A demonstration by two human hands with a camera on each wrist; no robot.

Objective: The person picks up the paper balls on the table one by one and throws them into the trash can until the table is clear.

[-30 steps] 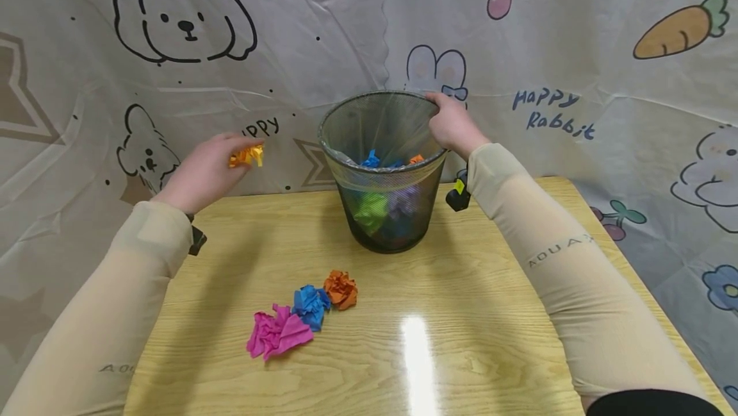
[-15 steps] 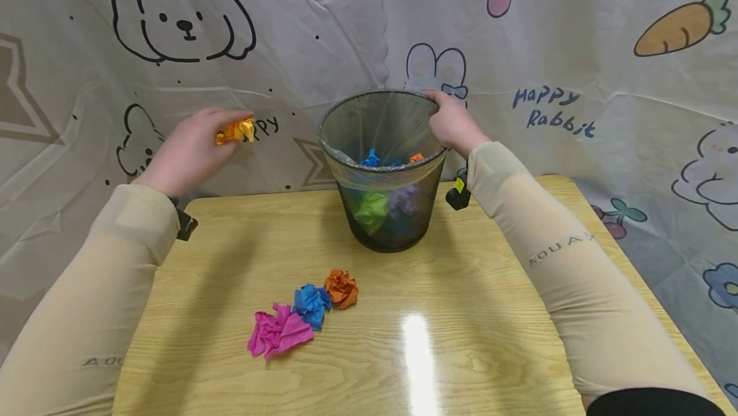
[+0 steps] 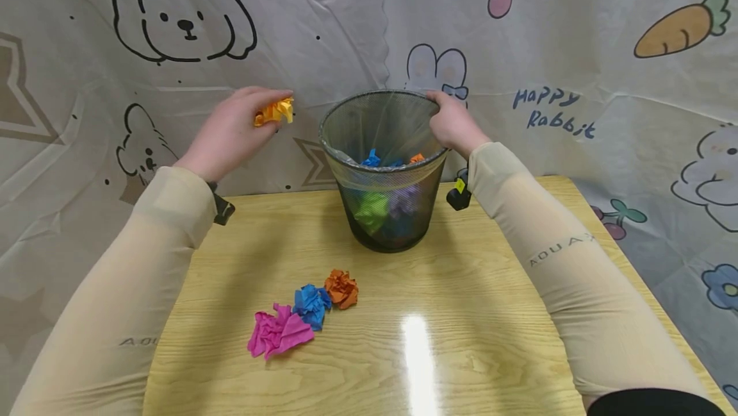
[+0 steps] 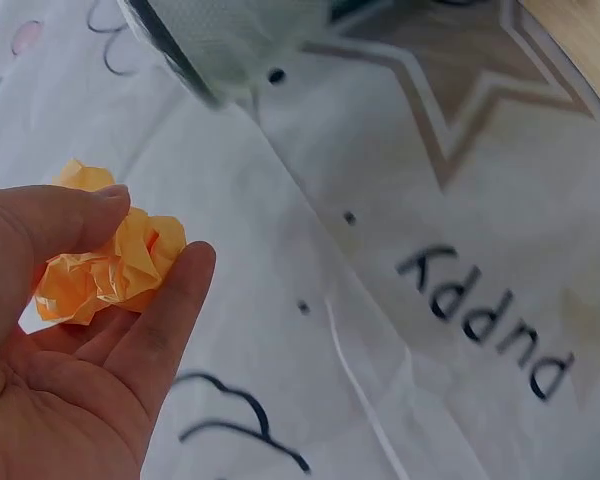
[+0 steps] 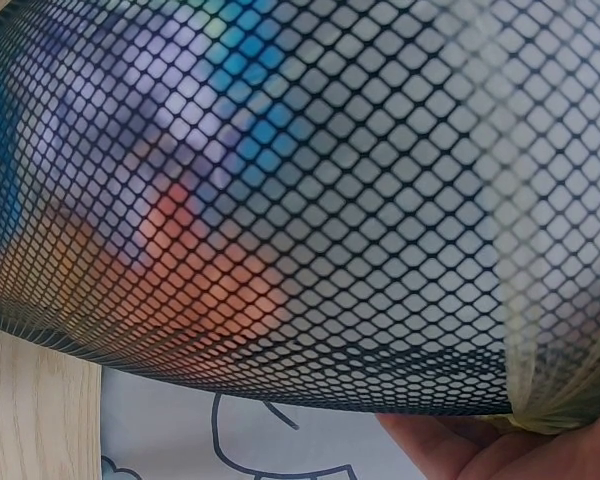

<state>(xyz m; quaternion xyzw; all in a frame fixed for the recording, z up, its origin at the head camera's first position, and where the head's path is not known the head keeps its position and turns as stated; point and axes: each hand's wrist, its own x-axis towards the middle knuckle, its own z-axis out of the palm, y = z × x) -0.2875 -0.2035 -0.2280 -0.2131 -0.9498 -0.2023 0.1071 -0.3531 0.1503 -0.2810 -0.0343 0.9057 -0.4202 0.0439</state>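
My left hand (image 3: 230, 131) holds a crumpled yellow-orange paper ball (image 3: 275, 112) in the air, left of the basket's rim and apart from it. In the left wrist view the thumb and fingers pinch that ball (image 4: 130, 260). A black mesh wastebasket (image 3: 386, 236) with a clear plastic liner stands upright at the table's back. My right hand (image 3: 455, 124) grips its rim at the right; the right wrist view shows the mesh (image 5: 400, 230) close up, with the fingers (image 5: 440, 445) partly cut off below. Through the mesh, several crumpled papers in green, purple, blue and orange show.
Pink (image 3: 279, 331), blue (image 3: 312, 306) and dark orange (image 3: 341, 289) paper balls lie in a slanting row on the wooden table (image 3: 473, 332), in front of the basket. A printed cloth (image 3: 346, 18) hangs right behind the table.
The left hand rises with the yellow-orange paper ball, drifting slightly left at first, then swinging right toward the basket. The right hand, basket and the balls on the table stay put.
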